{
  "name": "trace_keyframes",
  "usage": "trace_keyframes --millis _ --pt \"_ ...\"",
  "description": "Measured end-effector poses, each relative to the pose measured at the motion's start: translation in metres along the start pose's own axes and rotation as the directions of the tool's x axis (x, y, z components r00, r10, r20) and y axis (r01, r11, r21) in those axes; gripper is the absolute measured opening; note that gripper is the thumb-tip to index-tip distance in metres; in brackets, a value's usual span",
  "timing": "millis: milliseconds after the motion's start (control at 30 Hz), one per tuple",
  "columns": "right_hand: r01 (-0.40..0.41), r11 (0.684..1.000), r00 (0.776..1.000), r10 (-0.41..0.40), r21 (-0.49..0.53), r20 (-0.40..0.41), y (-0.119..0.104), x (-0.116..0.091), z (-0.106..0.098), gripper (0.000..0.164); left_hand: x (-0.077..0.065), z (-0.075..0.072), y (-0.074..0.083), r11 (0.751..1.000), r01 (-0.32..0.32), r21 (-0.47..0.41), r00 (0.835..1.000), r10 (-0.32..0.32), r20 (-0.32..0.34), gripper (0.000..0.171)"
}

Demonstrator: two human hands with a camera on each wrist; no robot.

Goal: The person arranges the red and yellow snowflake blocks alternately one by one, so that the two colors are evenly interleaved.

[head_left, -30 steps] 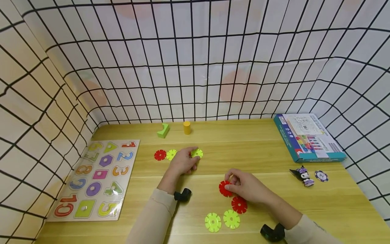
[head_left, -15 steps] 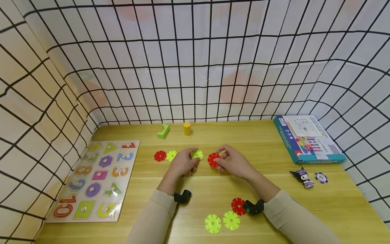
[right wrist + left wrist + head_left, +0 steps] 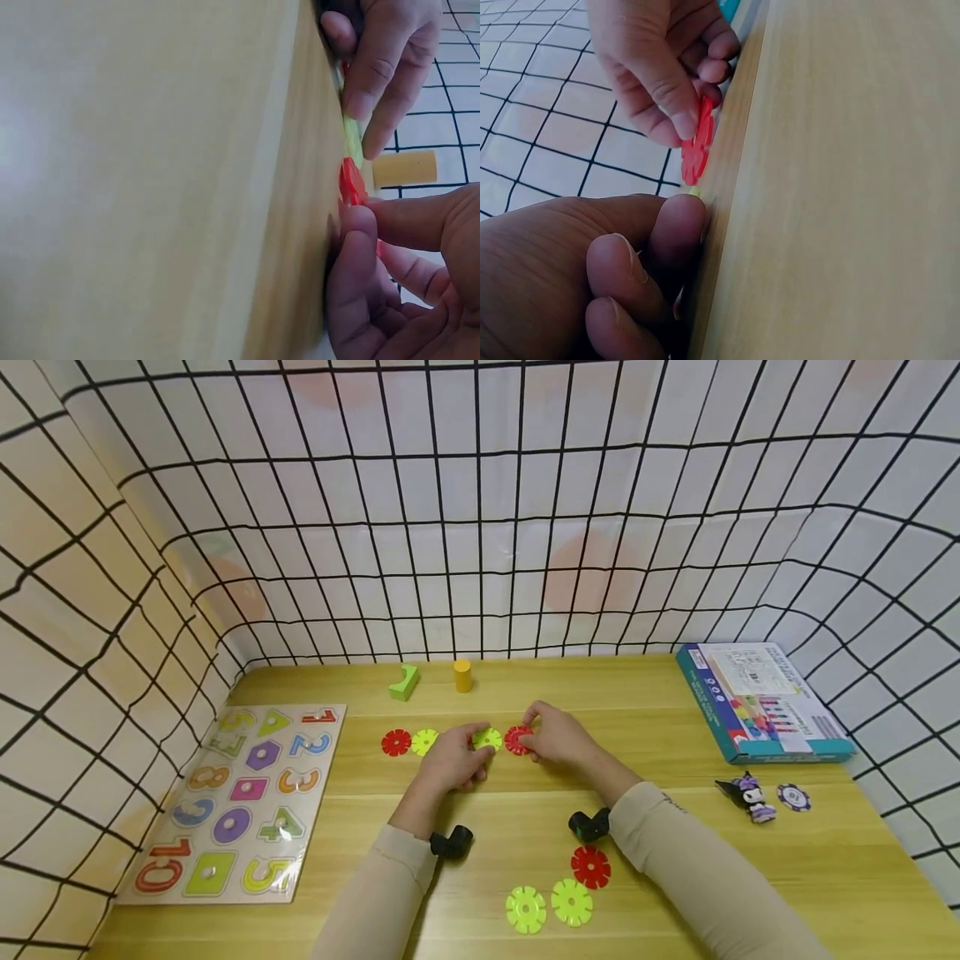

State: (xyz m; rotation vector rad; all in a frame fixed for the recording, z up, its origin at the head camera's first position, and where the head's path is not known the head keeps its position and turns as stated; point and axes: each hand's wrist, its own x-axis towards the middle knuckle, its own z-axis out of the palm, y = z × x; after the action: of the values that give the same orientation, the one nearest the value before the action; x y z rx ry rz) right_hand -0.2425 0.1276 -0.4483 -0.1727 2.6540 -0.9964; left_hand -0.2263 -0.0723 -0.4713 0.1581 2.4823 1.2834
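A red notched plastic disc is pinched by my right hand, thumb and fingers at its right edge. In the right wrist view that red disc stands slightly tilted close over the table. Just to its left, a yellow-green notched disc lies flat, with the thumb and index finger of my left hand holding its edges. Another yellow-green disc and a red disc continue the row leftward. Part of the row is hidden under my left hand.
Nearer me lie a red disc and two yellow-green discs. A number puzzle board is left; a green block and yellow cylinder stand behind. Right are a box, figurine and chip. Black mesh surrounds.
My right hand has carried the red disc from the near group forward and left, down to the right end of the row. My left hand has stayed at the yellow-green disc.
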Motion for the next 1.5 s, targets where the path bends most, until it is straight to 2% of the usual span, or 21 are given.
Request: trace_keyframes --millis 233,400,500,567,633,733,900,1100,1200,1267,1367,1500 --pt "-0.056 0.990 0.998 0.054 -0.127 -0.022 -0.002 0.003 -0.003 0.036 0.000 0.000 0.000 1.000 -0.018 0.010 1.000 0.018 0.001 0.048" --pt "-0.057 0.993 0.998 0.056 -0.105 -0.016 0.001 0.005 -0.003 0.041 -0.001 0.000 0.000 1.000 -0.005 0.005 1.000 0.005 0.002 0.049" --pt "-0.056 0.998 0.998 0.055 -0.026 -0.010 0.006 0.006 -0.003 0.044 -0.001 0.000 0.000 1.000 0.001 0.005 1.000 -0.001 -0.001 0.048" --pt "-0.058 0.995 0.998 0.058 0.082 -0.002 0.011 0.005 -0.004 0.046 -0.001 0.000 0.000 1.000 0.001 0.003 1.000 -0.001 -0.005 0.048" --pt "-0.055 0.979 0.998 0.055 0.198 0.004 0.016 0.002 -0.006 0.050 -0.002 0.000 0.000 1.000 0.001 -0.001 1.000 -0.001 -0.008 0.048" --pt "-0.030 0.954 1.000 0.026 0.297 0.016 0.021 -0.008 -0.009 0.050 -0.002 0.000 0.000 1.000 -0.003 -0.008 1.000 0.003 -0.011 0.049" --pt "0.055 0.964 0.996 -0.069 0.262 0.048 0.022 -0.036 -0.009 0.043 -0.003 0.000 -0.001 1.000 -0.019 -0.006 1.000 0.019 -0.010 0.051" --pt "0.144 0.971 0.981 -0.166 0.191 0.103 0.026 -0.079 -0.005 0.038 -0.002 0.004 0.004 0.997 -0.081 0.017 0.996 0.081 0.031 0.052" --pt "0.190 0.970 0.965 -0.213 0.155 0.151 0.028 -0.099 -0.001 0.034 -0.001 0.008 0.009 0.996 -0.093 -0.005 0.994 0.094 0.057 0.051" --pt "0.223 0.963 0.946 -0.251 0.150 0.204 0.027 -0.112 0.004 0.032 0.000 0.010 0.012 0.995 -0.092 -0.025 0.993 0.094 0.072 0.050" --pt "0.258 0.950 0.905 -0.302 0.178 0.299 0.025 -0.130 0.015 0.031 0.002 0.015 0.017 0.995 -0.086 -0.041 0.992 0.089 0.083 0.049" --pt "0.305 0.925 0.846 -0.373 0.228 0.381 0.020 -0.148 0.032 0.036 0.004 0.022 0.020 0.997 -0.072 -0.007 0.996 0.072 0.060 0.047"
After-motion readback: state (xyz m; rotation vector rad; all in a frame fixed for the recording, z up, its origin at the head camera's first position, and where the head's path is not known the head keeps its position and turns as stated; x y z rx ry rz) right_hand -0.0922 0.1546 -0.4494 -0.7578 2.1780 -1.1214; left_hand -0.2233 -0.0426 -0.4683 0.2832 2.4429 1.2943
